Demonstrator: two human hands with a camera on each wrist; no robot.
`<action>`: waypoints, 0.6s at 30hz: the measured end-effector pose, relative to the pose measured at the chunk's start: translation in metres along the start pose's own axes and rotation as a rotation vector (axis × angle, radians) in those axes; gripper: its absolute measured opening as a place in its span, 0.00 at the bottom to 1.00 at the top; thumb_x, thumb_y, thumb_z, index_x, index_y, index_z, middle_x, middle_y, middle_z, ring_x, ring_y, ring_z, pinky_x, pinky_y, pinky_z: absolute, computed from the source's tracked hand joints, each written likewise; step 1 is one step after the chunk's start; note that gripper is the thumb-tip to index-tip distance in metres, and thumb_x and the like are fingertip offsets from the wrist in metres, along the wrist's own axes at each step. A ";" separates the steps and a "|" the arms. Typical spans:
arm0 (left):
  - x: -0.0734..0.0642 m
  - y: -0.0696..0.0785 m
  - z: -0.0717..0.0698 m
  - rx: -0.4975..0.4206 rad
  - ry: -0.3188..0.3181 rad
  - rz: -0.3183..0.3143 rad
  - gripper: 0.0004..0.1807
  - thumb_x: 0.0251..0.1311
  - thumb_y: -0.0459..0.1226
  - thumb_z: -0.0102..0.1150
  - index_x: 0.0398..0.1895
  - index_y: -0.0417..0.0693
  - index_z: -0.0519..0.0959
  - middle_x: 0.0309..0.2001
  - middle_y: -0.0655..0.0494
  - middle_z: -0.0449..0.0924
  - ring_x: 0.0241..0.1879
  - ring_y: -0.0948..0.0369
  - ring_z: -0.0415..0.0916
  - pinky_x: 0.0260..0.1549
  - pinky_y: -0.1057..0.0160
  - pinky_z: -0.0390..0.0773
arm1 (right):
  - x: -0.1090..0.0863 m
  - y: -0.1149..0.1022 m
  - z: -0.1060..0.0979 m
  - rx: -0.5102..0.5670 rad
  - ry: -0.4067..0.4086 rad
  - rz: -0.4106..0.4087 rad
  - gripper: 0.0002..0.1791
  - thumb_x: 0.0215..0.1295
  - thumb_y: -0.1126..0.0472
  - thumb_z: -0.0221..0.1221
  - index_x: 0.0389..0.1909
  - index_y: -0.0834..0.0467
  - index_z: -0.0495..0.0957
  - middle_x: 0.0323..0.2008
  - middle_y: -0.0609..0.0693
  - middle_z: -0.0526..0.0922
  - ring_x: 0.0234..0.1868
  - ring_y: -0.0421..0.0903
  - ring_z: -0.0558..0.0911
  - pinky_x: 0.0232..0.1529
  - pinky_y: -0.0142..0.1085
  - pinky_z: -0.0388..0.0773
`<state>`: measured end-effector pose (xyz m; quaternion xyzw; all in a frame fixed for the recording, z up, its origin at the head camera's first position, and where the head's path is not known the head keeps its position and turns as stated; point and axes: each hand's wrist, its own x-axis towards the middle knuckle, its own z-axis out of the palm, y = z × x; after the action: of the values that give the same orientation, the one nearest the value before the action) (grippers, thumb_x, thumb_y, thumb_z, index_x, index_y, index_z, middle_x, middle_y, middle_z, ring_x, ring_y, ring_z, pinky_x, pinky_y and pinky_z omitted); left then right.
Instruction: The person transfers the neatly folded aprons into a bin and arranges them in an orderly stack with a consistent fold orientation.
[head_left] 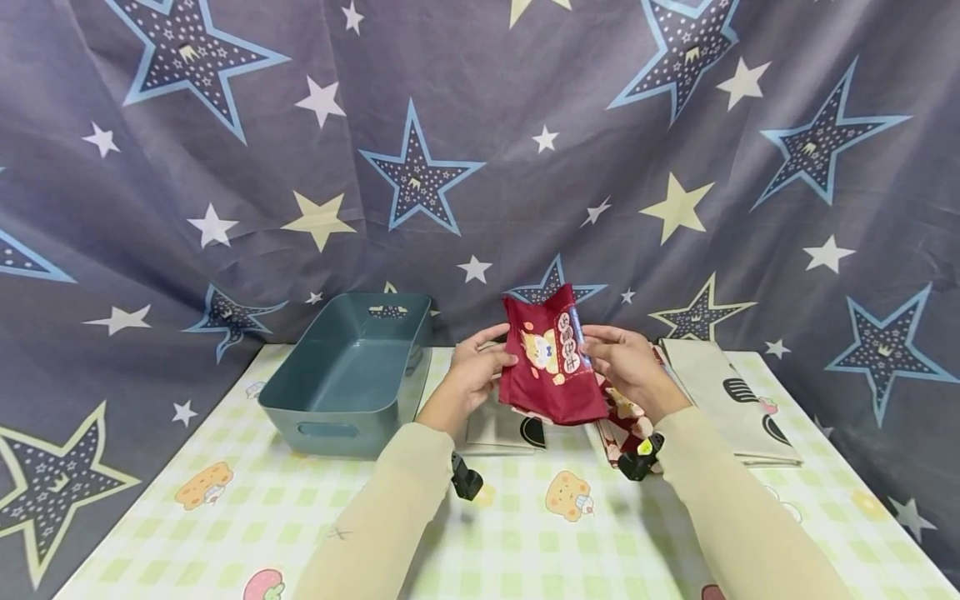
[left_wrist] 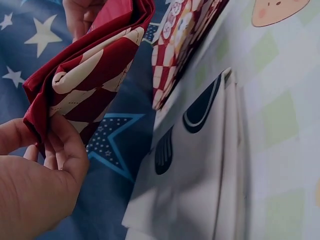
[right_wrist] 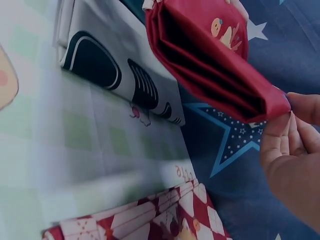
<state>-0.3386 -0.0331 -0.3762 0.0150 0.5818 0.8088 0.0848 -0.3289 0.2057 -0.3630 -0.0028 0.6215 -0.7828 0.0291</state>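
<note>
A folded red cloth (head_left: pixel 551 358) with a cartoon animal print and a white-lettered strip is held up above the table. My left hand (head_left: pixel 480 365) pinches its left edge, thumb in front. At the opposite edge, my right hand (head_left: pixel 626 362) grips it between thumb and fingers. From the left wrist view, the red-and-cream checked underside (left_wrist: pixel 95 95) shows; the right wrist view looks into its stacked folds (right_wrist: pixel 210 75). Below lie a folded cream cloth (left_wrist: pixel 185 165) with dark prints and a folded red-checked cloth (right_wrist: pixel 165 215), the latter partly hidden by my right hand in the head view.
A blue-green plastic basket (head_left: pixel 330 429) with cut-out handles stands at the left. Another folded cream cloth (head_left: pixel 731 400) with dark prints lies at the right. A checked tablecloth (head_left: pixel 495 550) covers the table, and a star-patterned curtain (head_left: pixel 480 67) hangs behind.
</note>
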 end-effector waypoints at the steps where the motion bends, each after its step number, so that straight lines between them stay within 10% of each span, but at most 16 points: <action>1: 0.000 0.002 -0.001 0.000 -0.002 0.005 0.33 0.46 0.19 0.60 0.57 0.54 0.77 0.46 0.47 0.81 0.28 0.59 0.80 0.25 0.62 0.79 | 0.000 -0.001 0.001 0.008 -0.001 0.000 0.25 0.62 0.75 0.55 0.62 0.70 0.66 0.41 0.54 0.80 0.40 0.45 0.81 0.42 0.35 0.79; 18: -0.011 0.034 -0.020 0.054 0.000 0.044 0.34 0.47 0.19 0.59 0.58 0.53 0.75 0.50 0.45 0.80 0.34 0.56 0.79 0.31 0.58 0.81 | -0.006 -0.010 0.026 -0.016 -0.024 -0.038 0.24 0.62 0.74 0.56 0.60 0.69 0.68 0.41 0.54 0.79 0.35 0.41 0.79 0.34 0.28 0.76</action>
<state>-0.3347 -0.0638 -0.3497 0.0299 0.6030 0.7944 0.0665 -0.3224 0.1834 -0.3468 -0.0240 0.6273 -0.7781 0.0218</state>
